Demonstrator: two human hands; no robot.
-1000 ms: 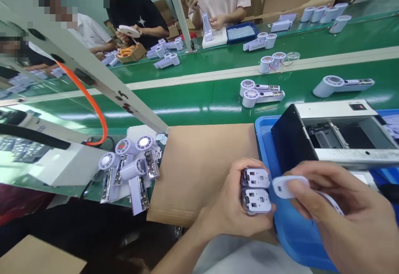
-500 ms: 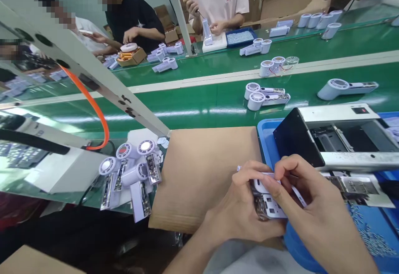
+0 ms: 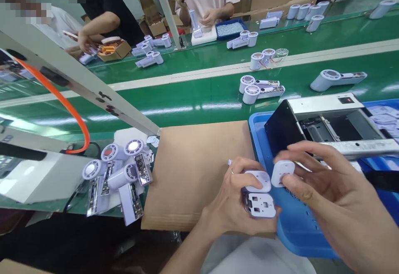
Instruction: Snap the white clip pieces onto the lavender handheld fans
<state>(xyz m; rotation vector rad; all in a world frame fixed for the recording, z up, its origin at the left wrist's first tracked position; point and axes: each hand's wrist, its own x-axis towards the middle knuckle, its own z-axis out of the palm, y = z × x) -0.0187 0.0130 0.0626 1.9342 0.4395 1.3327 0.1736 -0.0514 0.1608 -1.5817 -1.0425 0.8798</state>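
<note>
My left hand point(image 3: 232, 199) grips a pair of white plastic housing plates point(image 3: 258, 193) stacked side by side above the edge of a cardboard sheet. The lower plate shows square cutouts, and the upper one shows a smooth white face. My right hand point(image 3: 336, 199) pinches a small rounded white plastic cap point(image 3: 282, 173) between thumb and fingers, just right of the plates and apart from them. The cap's far side is hidden by my fingers.
A blue plastic tray point(image 3: 288, 228) lies under my right hand, holding a grey machine with a black flap point(image 3: 330, 120). A pile of white handheld fan parts point(image 3: 118, 174) lies to the left. Fans stand on the green conveyor belt point(image 3: 174, 116), with co-workers beyond.
My hands have separated, with the right hand moving right and holding the small white cap away from the plates. The left hand's plates now show their faces. The view has shifted slightly.
</note>
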